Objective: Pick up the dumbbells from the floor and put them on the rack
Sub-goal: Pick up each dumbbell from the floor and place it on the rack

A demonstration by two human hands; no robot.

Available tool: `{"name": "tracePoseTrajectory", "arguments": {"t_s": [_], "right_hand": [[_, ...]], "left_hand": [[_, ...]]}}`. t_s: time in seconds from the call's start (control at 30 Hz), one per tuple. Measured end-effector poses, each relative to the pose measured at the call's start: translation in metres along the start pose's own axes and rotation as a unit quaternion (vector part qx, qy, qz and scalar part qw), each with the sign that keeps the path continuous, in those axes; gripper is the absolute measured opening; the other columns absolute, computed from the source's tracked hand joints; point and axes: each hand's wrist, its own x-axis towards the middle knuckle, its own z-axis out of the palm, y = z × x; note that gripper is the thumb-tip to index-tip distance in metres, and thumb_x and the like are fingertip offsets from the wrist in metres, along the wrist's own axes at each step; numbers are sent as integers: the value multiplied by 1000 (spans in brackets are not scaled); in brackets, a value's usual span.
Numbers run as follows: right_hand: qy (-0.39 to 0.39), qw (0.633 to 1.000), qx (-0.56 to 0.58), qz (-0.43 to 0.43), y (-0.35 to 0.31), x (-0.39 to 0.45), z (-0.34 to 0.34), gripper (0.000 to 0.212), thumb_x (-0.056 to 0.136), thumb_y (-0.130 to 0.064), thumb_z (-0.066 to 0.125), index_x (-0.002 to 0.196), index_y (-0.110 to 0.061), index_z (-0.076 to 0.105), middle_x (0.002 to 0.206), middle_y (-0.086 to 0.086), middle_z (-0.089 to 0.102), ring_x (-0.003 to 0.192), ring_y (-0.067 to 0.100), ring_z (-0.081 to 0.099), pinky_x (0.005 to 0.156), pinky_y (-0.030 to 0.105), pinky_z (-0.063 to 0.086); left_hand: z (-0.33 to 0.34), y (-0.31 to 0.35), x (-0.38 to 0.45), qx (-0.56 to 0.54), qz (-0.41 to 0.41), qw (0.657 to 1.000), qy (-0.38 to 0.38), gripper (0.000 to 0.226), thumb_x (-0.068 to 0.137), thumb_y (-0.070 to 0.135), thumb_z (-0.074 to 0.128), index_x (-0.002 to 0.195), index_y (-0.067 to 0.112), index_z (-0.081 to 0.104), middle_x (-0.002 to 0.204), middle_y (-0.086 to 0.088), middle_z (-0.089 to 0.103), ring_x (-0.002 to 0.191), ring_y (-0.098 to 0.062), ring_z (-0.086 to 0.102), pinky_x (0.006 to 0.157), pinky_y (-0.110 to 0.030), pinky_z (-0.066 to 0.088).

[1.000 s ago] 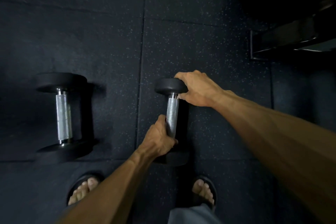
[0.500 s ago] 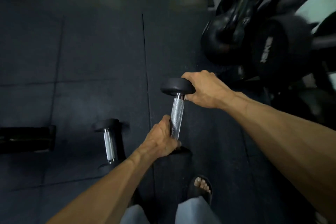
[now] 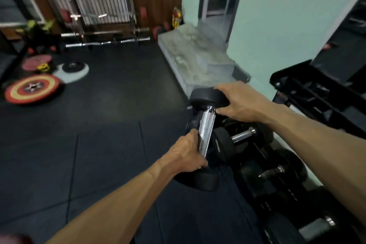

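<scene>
Around the knurled steel handle of the dumbbell (image 3: 206, 134), the fingers of the left hand (image 3: 189, 153) were clenched, gripping it low down, just above the nearer black head. The right hand (image 3: 240, 103) grasped the farther head, its fingers wrapped over the rim and its thumb pressed beneath, near where the handle met the head. Held this way between both hands, the dumbbell hung clear of the black rubber floor (image 3: 99, 154), tilted with its farther head higher than its nearer one. It was just beside the front edge of the rack (image 3: 316, 93), whose lower tier carried other dumbbells (image 3: 243, 136) lying crosswise, touching or nearly touching one another; the held one overlapped the nearest of them in view, though whether they touched could not be told. Both bare forearms reached in from the bottom edge of the picture. Well apart, toward the floor's far left side, lay a red and yellow weight plate (image 3: 32, 89) and a smaller dark plate (image 3: 72, 67).
</scene>
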Motion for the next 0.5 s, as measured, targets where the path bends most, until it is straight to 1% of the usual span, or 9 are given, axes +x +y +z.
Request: {"name": "tracePoseTrajectory", "arguments": {"t_s": [0.1, 0.17, 0.23, 0.27, 0.3, 0.37, 0.43, 0.5], "right_hand": [[32, 999, -18, 32, 14, -24, -58, 31, 81, -31, 72, 106, -18, 60, 88, 1, 59, 90, 31, 62, 75, 39, 49], [59, 997, -16, 45, 29, -42, -90, 30, 81, -29, 72, 107, -20, 58, 81, -6, 52, 84, 28, 59, 69, 34, 43], [73, 995, -15, 63, 49, -57, -118, 28, 82, -28, 73, 103, -28, 55, 78, -8, 50, 80, 25, 56, 67, 31, 37], [77, 994, -21, 75, 62, -64, -130, 27, 82, -29, 72, 100, -29, 52, 80, -6, 52, 80, 26, 57, 67, 31, 39], [79, 992, -26, 92, 76, -71, -142, 26, 82, -29, 72, 99, -27, 52, 82, -4, 54, 82, 27, 58, 68, 33, 43], [87, 988, -27, 125, 107, -84, -160, 26, 83, -29, 71, 103, -22, 56, 85, -1, 58, 83, 26, 59, 74, 37, 50], [99, 983, -20, 154, 141, -98, -174, 24, 83, -29, 70, 101, -22, 56, 86, 0, 61, 83, 27, 60, 76, 39, 52], [103, 978, -26, 179, 175, -111, -184, 23, 82, -31, 69, 99, -21, 56, 87, 1, 64, 84, 28, 61, 78, 42, 53]], "left_hand": [[-21, 53, -1, 37, 56, 998, 2, 54, 67, 23, 80, 104, 19, 41, 100, 0, 55, 86, -19, 55, 66, -29, 45], [-30, 89, 1, 54, 87, 995, -6, 55, 68, 22, 80, 106, 19, 41, 99, 2, 54, 87, -17, 54, 69, -30, 48], [-34, 126, 8, 73, 115, 991, -19, 55, 68, 23, 80, 105, 19, 40, 92, 6, 50, 83, -14, 53, 64, -26, 45], [-34, 144, 13, 79, 127, 989, -24, 54, 68, 23, 80, 103, 19, 40, 91, 6, 49, 81, -13, 52, 61, -23, 43], [-32, 162, 20, 87, 137, 986, -29, 53, 67, 22, 80, 102, 20, 40, 92, 5, 51, 79, -12, 53, 57, -22, 41], [-26, 197, 35, 101, 155, 982, -38, 53, 66, 21, 80, 102, 20, 41, 95, 3, 54, 78, -12, 54, 54, -19, 40], [-16, 232, 52, 115, 173, 977, -47, 54, 65, 20, 80, 106, 19, 43, 96, 3, 55, 79, -13, 56, 54, -18, 40], [-2, 265, 70, 133, 191, 971, -59, 52, 66, 19, 79, 103, 18, 43, 92, 3, 54, 76, -13, 54, 52, -18, 37]]}}
